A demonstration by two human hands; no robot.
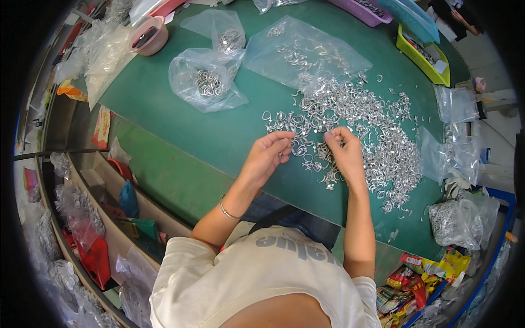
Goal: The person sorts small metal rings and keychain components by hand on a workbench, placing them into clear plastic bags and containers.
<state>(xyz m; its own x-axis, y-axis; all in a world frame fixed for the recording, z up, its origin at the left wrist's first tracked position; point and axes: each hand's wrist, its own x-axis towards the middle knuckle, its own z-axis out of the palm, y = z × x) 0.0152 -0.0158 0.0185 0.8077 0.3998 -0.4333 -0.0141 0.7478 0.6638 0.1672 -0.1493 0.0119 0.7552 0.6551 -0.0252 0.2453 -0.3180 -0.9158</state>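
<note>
A wide heap of small silver metal rings spreads over the green table. At the heap's near left edge my left hand is closed, thumb and forefinger pinched together; rings lie right by the fingertips, and what is between them is too small to make out. A bracelet circles that wrist. My right hand bends down over the rings, its fingers curled in a pinch that hides whatever they grip. Between both hands lie loose rings.
Clear bags of rings stand at the far left, near a pink tub. A flat plastic bag lies behind the heap. A green basket and a purple basket line the far edge. Drawers hold bags at left.
</note>
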